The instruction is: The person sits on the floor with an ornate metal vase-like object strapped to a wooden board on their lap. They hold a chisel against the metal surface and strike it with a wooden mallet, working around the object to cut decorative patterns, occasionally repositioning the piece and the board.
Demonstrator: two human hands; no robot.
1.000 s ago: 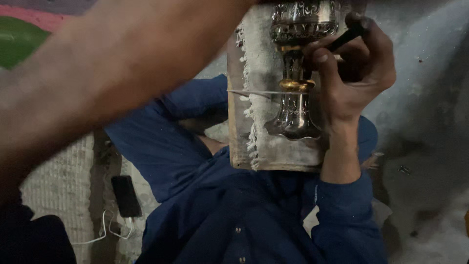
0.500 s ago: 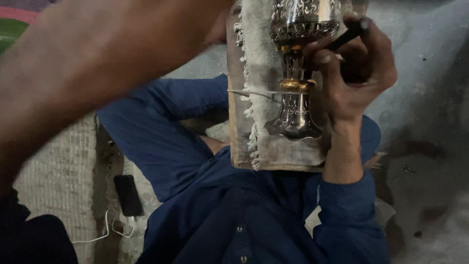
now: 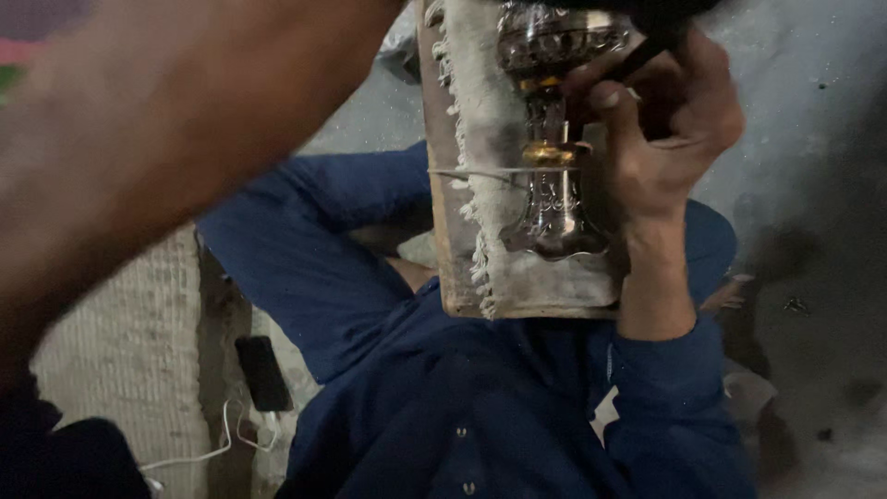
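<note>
Head view showed my left forearm (image 3: 157, 157) nearest, blurred, crossing up from the lower left; its hand lay hidden behind the wooden board (image 3: 531, 286), so I could not tell its grip. Farther off, my right hand (image 3: 670, 129) was curled tight around a dark tool (image 3: 647, 57), thumb touching the stem of the silver goblet (image 3: 552, 139). That goblet lay lengthwise on the board's fringed cloth (image 3: 480, 120), under a cord (image 3: 471, 173). Beyond the board's right edge lay bare grey floor (image 3: 813, 139).

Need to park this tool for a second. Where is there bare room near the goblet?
Bare grey floor right of the right hand, and a strip of floor left of the board. The board is crowded: fringed cloth and metal goblet cover it.
</note>
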